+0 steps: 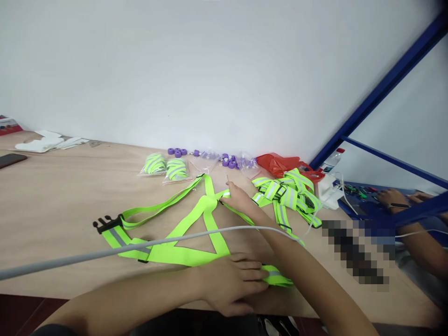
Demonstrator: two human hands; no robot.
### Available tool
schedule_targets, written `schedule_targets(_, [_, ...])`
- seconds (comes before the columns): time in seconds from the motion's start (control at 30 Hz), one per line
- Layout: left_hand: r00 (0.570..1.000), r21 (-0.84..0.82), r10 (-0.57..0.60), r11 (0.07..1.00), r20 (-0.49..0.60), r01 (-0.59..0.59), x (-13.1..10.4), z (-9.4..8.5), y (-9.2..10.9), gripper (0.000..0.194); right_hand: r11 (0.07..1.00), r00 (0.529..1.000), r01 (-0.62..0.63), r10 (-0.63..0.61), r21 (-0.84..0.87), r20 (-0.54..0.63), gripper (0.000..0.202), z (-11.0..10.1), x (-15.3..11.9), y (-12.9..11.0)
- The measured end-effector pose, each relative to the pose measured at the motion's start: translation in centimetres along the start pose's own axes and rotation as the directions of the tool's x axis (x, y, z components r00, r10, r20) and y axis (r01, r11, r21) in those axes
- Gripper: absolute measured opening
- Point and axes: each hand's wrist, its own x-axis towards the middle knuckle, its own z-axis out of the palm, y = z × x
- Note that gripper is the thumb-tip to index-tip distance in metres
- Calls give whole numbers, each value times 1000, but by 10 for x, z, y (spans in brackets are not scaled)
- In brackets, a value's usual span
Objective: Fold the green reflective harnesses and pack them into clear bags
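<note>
A neon-green reflective harness (189, 256) lies spread on the tan table, its black buckle (109, 224) at the left end. My left hand (236, 283) rests palm down on the harness's lower right strap, fingers stretched out side by side. Farther up, my right hand (235, 196) holds the harness's upper strap just right of the central joint, its fingers bent around it. Beyond my right wrist is a heap of more green straps (292, 196). A grey cable (140, 245) crosses in front of the view, over the harness.
Bagged green straps (177, 169), purple rolls (229, 161) and a red plastic bag (280, 163) line the wall side. A bottle (332, 160) and white box (329, 191) stand right. A phone (12, 160) lies far left. Another person's hands show beyond the blue frame (392, 171).
</note>
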Motion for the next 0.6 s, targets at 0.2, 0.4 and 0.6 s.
schedule_targets(0.2, [1000,13,-17,1000,-3,17,0,3,-1,61,1000,999,-15,14,24,42,28,2,6,11])
schedule_targets(0.4, [1000,60,10,998,-13,-9,1,3,0,60,995,996,30,-38,-92,-86,35,4,-15,1])
schedule_targets(0.6, [1000,65,12,998,-17,-11,1,1,1,60,981,994,87,-96,-171,-44,35,10,-21,-6])
